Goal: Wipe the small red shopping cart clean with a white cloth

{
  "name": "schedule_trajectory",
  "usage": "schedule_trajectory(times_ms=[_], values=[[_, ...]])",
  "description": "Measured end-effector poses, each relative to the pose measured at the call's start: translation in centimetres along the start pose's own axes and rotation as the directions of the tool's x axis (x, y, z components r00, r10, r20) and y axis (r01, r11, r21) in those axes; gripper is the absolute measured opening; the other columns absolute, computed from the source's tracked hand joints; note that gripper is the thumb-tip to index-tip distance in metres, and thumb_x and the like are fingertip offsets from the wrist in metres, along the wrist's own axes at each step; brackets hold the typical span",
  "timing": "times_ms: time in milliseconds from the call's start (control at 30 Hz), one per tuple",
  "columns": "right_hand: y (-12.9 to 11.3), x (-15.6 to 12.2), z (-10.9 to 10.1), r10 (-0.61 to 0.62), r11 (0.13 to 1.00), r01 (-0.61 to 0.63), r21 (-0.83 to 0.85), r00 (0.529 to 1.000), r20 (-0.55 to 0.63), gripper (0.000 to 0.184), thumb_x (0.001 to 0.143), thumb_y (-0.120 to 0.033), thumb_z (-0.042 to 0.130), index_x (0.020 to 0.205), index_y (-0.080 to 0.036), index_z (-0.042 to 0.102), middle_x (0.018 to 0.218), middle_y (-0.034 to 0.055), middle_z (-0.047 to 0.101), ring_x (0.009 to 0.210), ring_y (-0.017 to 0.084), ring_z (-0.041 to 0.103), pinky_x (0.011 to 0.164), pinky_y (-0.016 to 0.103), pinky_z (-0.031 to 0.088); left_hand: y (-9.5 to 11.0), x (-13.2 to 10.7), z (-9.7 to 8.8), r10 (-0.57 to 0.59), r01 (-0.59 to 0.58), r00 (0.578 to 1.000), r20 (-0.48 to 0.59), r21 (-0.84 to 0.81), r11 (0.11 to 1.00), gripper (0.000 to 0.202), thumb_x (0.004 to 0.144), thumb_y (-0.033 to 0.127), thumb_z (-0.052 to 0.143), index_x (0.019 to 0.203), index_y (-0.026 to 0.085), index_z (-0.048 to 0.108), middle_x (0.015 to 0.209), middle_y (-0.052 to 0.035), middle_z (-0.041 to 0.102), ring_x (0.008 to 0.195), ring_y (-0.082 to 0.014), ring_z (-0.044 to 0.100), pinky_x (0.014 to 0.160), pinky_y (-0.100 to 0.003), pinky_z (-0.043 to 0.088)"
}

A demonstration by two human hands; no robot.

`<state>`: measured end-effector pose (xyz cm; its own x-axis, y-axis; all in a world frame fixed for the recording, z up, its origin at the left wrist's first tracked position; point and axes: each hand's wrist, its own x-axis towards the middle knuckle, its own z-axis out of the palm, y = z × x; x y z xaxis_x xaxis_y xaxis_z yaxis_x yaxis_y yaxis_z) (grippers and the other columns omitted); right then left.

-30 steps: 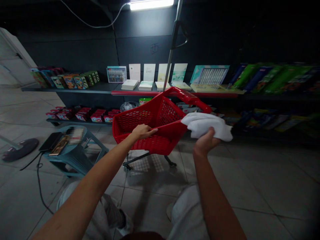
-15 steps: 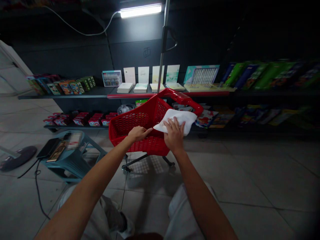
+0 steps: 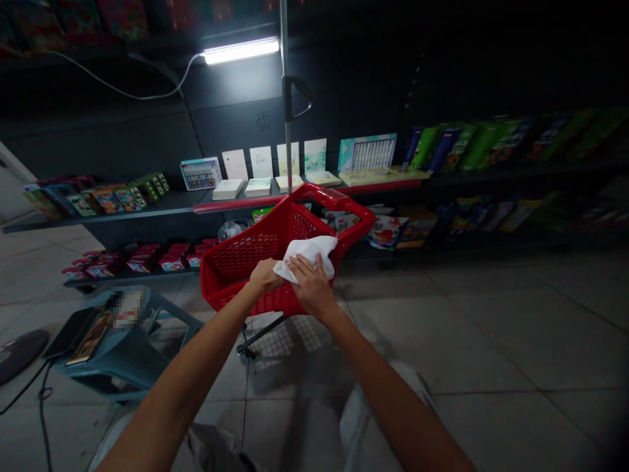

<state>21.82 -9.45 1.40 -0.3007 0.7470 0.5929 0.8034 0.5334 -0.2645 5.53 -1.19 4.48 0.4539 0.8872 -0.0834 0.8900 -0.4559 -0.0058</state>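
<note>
A small red plastic shopping cart (image 3: pixel 246 259) stands on the tiled floor in front of me, tilted, with its handle (image 3: pixel 339 200) at the far right. My left hand (image 3: pixel 264 275) grips the cart's near rim. My right hand (image 3: pixel 308 292) presses a white cloth (image 3: pixel 309 252) flat against the same rim, right beside the left hand. The cart's basket looks empty, though the hands and cloth hide part of it.
A blue plastic stool (image 3: pixel 122 347) with a phone and a book on it stands at the left. Dark shelves (image 3: pixel 147 206) along the back wall hold boxed goods and cards. A metal pole (image 3: pixel 285 98) rises behind the cart. A cable (image 3: pixel 29 393) lies on the floor.
My right hand carried the cloth from the cart's right side, laid it on the near rim and slid it left until it met the left hand. My view tilted upward.
</note>
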Motion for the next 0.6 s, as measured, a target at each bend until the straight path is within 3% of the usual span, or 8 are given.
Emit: schedule_trajectory(times_ms=[167,300,467,533,600], values=[[0.8,-0.9,-0.9,-0.019,0.998,0.022,-0.052,0.998,0.052,0.067,0.09,-0.014,0.049,0.156,-0.016,0.045,0.165,0.0119,0.04,0.156,0.025,0.029,0.13,0.055,0.005,-0.1,-0.2,-0.5,0.077,-0.076,0.997,-0.032,0.007,0.997,0.045,0.096,0.052,0.048,0.111,0.021,0.078,0.109,-0.0159,0.078,0.104,-0.0315,0.074,0.088,-0.034,0.053],[1.8,-1.3,-1.3,-0.001,0.993,0.005,-0.121,0.999,0.034,0.073,0.087,-0.01,0.048,0.159,-0.015,0.04,0.169,0.0136,0.03,0.158,0.026,0.023,0.129,0.057,0.009,0.3,-0.6,-0.9,0.043,-0.046,0.998,-0.045,-0.066,0.997,0.05,0.098,0.055,0.043,0.113,0.022,0.078,0.11,-0.016,0.078,0.104,-0.0323,0.074,0.086,-0.034,0.053],[5.5,-1.5,-2.8,0.123,0.985,-0.141,-0.094,0.976,-0.177,0.069,0.09,-0.015,0.042,0.159,-0.015,0.038,0.17,0.0146,0.026,0.16,0.028,0.017,0.127,0.061,0.013,0.7,-1.3,-0.9,-0.029,0.014,0.997,-0.075,-0.204,0.979,0.076,0.099,0.072,0.021,0.103,0.025,0.08,0.098,-0.0107,0.079,0.099,-0.0272,0.074,0.086,-0.031,0.052],[7.5,-1.7,-3.2,0.21,0.977,-0.213,0.022,0.934,-0.288,0.069,0.09,-0.017,0.041,0.159,-0.015,0.037,0.172,0.0141,0.023,0.161,0.027,0.013,0.127,0.058,0.016,0.7,-1.5,-0.9,-0.027,0.01,0.997,-0.074,-0.228,0.974,0.083,0.096,0.079,0.016,0.103,0.026,0.08,0.095,-0.009,0.078,0.099,-0.0263,0.074,0.087,-0.03,0.052],[9.4,-1.8,-3.1,0.338,0.94,-0.286,0.186,0.861,-0.38,0.067,0.091,-0.022,0.041,0.158,-0.014,0.038,0.171,0.0158,0.024,0.161,0.026,0.015,0.127,0.054,0.02,0.6,-1.7,-0.9,-0.027,0.009,0.997,-0.074,-0.231,0.973,0.085,0.094,0.082,0.015,0.104,0.027,0.079,0.093,-0.0085,0.078,0.098,-0.0264,0.074,0.086,-0.03,0.051]])
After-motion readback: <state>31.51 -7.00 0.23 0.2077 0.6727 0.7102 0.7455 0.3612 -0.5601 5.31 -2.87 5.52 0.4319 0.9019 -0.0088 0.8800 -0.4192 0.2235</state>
